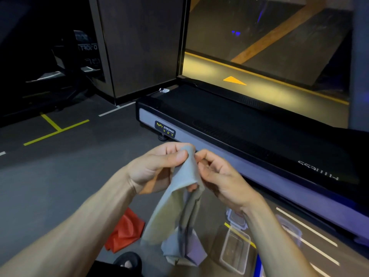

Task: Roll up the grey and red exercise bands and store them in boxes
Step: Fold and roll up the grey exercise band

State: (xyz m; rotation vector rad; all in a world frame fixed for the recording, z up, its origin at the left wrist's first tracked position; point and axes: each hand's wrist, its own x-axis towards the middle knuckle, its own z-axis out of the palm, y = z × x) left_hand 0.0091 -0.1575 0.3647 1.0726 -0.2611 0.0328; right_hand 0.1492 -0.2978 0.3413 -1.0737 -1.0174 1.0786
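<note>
The grey exercise band (179, 206) hangs from both hands down to the floor, its lower end crumpled there. My left hand (157, 166) pinches the band's top edge between thumb and fingers. My right hand (217, 174) holds the same top edge from the right, fingers curled round it. The red exercise band (125, 232) lies crumpled on the floor under my left forearm. A clear plastic box (235, 250) stands open on the floor under my right wrist, and its clear lid (237, 219) lies just beyond it.
A treadmill (249, 126) labelled BODY STRONG runs across the floor in front of me. A second clear box (289, 230) sits to the right by the treadmill's side. My foot in a dark sandal (127, 261) shows at the bottom. Yellow and white lines mark the dark floor.
</note>
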